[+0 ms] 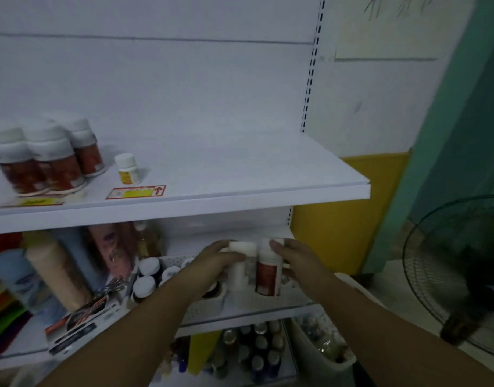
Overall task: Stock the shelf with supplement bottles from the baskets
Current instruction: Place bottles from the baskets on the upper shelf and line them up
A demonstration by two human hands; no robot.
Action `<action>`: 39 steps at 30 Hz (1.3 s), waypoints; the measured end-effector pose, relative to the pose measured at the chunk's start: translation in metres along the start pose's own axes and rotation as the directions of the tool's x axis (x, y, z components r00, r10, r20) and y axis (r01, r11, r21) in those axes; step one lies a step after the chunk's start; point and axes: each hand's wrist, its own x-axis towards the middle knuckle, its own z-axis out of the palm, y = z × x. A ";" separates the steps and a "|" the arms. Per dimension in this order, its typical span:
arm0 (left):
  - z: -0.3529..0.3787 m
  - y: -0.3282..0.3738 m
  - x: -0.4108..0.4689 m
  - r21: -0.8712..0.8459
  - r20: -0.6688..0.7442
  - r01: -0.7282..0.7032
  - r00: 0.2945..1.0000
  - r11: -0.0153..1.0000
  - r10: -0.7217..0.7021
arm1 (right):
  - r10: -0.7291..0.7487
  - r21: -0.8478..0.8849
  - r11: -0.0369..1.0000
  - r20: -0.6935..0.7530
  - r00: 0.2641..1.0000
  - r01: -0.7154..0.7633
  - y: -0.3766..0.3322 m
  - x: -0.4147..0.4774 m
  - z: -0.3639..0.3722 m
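Shelf-stocking in a dim shop: a person's left hand curls its fingers round a white bottle, while the right hand clamps a red-labelled bottle, both at a white basket on the middle shelf. On the upper shelf stand a cluster of red-labelled bottles (blurred, at least 3) and 1 small yellow-labelled bottle. A fan stands at right.

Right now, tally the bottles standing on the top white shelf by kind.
Large white-capped bottles with red-brown labels: 3
Small white bottle with a yellow label: 1
Total: 4
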 end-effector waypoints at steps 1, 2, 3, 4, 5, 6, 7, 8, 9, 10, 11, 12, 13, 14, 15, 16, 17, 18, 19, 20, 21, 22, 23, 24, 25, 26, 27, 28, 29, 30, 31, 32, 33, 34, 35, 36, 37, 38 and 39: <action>0.002 0.007 -0.016 -0.025 0.003 -0.008 1.000 1.000 0.008 | -0.014 0.041 0.999 0.027 1.000 0.013 -0.005 -0.012 0.004; 0.004 0.014 -0.031 -0.056 0.017 -0.016 1.000 0.998 0.017 | -0.025 0.079 0.997 0.043 0.999 0.021 -0.012 -0.023 0.008; 0.006 0.021 -0.047 -0.093 0.029 -0.021 0.999 0.995 0.024 | -0.029 0.122 0.992 0.054 0.998 0.022 -0.018 -0.033 0.013; 0.008 0.028 -0.062 -0.140 0.037 -0.029 0.999 0.990 0.035 | -0.030 0.163 0.986 0.068 0.997 0.019 -0.026 -0.043 0.017; 0.010 0.036 -0.077 -0.195 0.037 -0.034 0.998 0.980 0.042 | -0.037 0.184 0.983 0.081 0.996 0.022 -0.034 -0.054 0.022; 0.012 0.043 -0.091 -0.250 0.037 -0.042 0.998 0.967 0.053 | -0.055 0.184 0.982 0.090 0.994 0.038 -0.043 -0.064 0.028; 0.014 0.050 -0.105 -0.296 0.043 -0.056 0.996 0.954 0.072 | -0.089 0.160 0.985 0.102 0.991 0.072 -0.050 -0.072 0.033; 0.015 0.057 -0.118 -0.329 0.052 -0.076 0.994 0.941 0.098 | -0.131 0.128 0.985 0.117 0.985 0.116 -0.058 -0.080 0.039; 0.016 0.063 -0.133 -0.352 0.062 -0.099 0.990 0.931 0.129 | -0.175 0.098 0.982 0.132 0.976 0.163 -0.065 -0.088 0.045; 0.015 0.068 -0.146 -0.359 0.066 -0.130 0.984 0.924 0.164 | -0.209 0.082 0.977 0.144 0.967 0.199 -0.072 -0.095 0.052; 0.014 0.073 -0.158 -0.352 0.064 -0.164 0.978 0.922 0.199 | -0.231 0.092 0.971 0.149 0.961 0.220 -0.078 -0.102 0.058; 0.012 0.077 -0.169 -0.334 0.049 -0.202 0.972 0.921 0.231 | -0.252 0.118 0.965 0.148 0.956 0.236 -0.085 -0.108 0.064; 0.009 0.080 -0.179 -0.315 0.016 -0.240 0.966 0.918 0.258 | -0.273 0.157 0.956 0.151 0.950 0.249 -0.091 -0.113 0.070; 0.006 0.084 -0.188 -0.299 -0.022 -0.273 0.960 0.914 0.279 | -0.286 0.196 0.948 0.165 0.944 0.253 -0.099 -0.118 0.075; 0.003 0.087 -0.195 -0.285 -0.046 -0.300 0.953 0.910 0.299 | -0.289 0.228 0.943 0.189 0.938 0.245 -0.106 -0.122 0.080; -0.001 0.091 -0.202 -0.276 -0.055 -0.318 0.947 0.907 0.316 | -0.283 0.258 0.940 0.219 0.934 0.225 -0.112 -0.126 0.085; -0.007 0.093 -0.207 -0.272 -0.058 -0.329 0.944 0.904 0.326 | -0.275 0.292 0.936 0.250 0.928 0.198 -0.118 -0.128 0.090; -0.013 0.096 -0.211 -0.272 -0.060 -0.338 0.940 0.901 0.335 | -0.273 0.324 0.929 0.278 0.921 0.177 -0.123 -0.130 0.096; -0.021 0.099 -0.214 -0.272 -0.059 -0.349 0.936 0.897 0.346 | -0.277 0.345 0.923 0.297 0.914 0.168 -0.127 -0.131 0.101; -0.028 0.101 -0.216 -0.266 -0.058 -0.358 0.933 0.895 0.356 | -0.283 0.357 0.919 0.307 0.909 0.166 -0.130 -0.131 0.107; -0.036 0.104 -0.216 -0.256 -0.054 -0.364 0.930 0.896 0.362 | -0.292 0.364 0.915 0.309 0.905 0.171 -0.134 -0.131 0.114; -0.044 0.106 -0.216 -0.244 -0.051 -0.369 0.928 0.897 0.368 | -0.300 0.369 0.912 0.307 0.903 0.177 -0.136 -0.130 0.120; -0.052 0.108 -0.216 -0.231 -0.052 -0.375 0.926 0.898 0.374 | -0.309 0.367 0.911 0.300 0.903 0.189 -0.139 -0.128 0.127; -0.061 0.110 -0.216 -0.217 -0.060 -0.384 0.923 0.897 0.381 | -0.324 0.361 0.909 0.295 0.899 0.209 -0.141 -0.125 0.134; -0.071 0.113 -0.215 -0.199 -0.072 -0.395 0.919 0.897 0.389 | -0.343 0.350 0.907 0.292 0.893 0.234 -0.144 -0.121 0.143; -0.082 0.115 -0.214 -0.183 -0.087 -0.406 0.914 0.895 0.397 | -0.359 0.331 0.907 0.287 0.888 0.260 -0.147 -0.117 0.153; -0.094 0.118 -0.213 -0.174 -0.107 -0.418 0.908 0.891 0.405 | -0.371 0.301 0.910 0.280 0.885 0.286 -0.152 -0.113 0.165; -0.107 0.121 -0.213 -0.168 -0.130 -0.432 0.901 0.886 0.414 | -0.383 0.262 0.912 0.272 0.883 0.315 -0.157 -0.110 0.177; -0.121 0.125 -0.214 -0.159 -0.150 -0.441 0.895 0.883 0.420 | -0.394 0.219 0.913 0.261 0.881 0.343 -0.164 -0.107 0.191; -0.135 0.129 -0.214 -0.142 -0.166 -0.451 0.889 0.881 0.428 | -0.404 0.174 0.913 0.252 0.879 0.370 -0.171 -0.103 0.204; -0.148 0.134 -0.215 -0.121 -0.175 -0.461 0.882 0.879 0.438 | -0.414 0.130 0.910 0.246 0.876 0.393 -0.177 -0.100 0.218; -0.163 0.140 -0.216 -0.094 -0.182 -0.474 0.873 0.875 0.453 | -0.426 0.094 0.905 0.238 0.873 0.416 -0.185 -0.097 0.231; -0.177 0.147 -0.217 -0.057 -0.194 -0.487 0.862 0.872 0.469 | -0.441 0.068 0.897 0.223 0.869 0.437 -0.192 -0.095 0.242; -0.190 0.155 -0.218 -0.018 -0.213 -0.498 0.849 0.867 0.483 | -0.460 0.054 0.887 0.208 0.863 0.459 -0.200 -0.093 0.253; -0.204 0.163 -0.219 0.015 -0.233 -0.506 0.837 0.862 0.496 | -0.480 0.044 0.875 0.196 0.855 0.482 -0.208 -0.091 0.262; -0.218 0.171 -0.219 0.039 -0.247 -0.513 0.826 0.857 0.506 | -0.502 0.030 0.862 0.181 0.846 0.505 -0.218 -0.088 0.270; -0.231 0.178 -0.218 0.054 -0.256 -0.517 0.819 0.854 0.513 | -0.523 0.010 0.849 0.160 0.837 0.529 -0.229 -0.084 0.276; -0.243 0.186 -0.218 0.066 -0.262 -0.520 0.815 0.852 0.517 | -0.545 -0.006 0.835 0.135 0.827 0.551 -0.240 -0.080 0.281; -0.253 0.193 -0.217 0.079 -0.264 -0.523 0.810 0.849 0.524 | -0.565 -0.013 0.822 0.108 0.818 0.570 -0.251 -0.076 0.285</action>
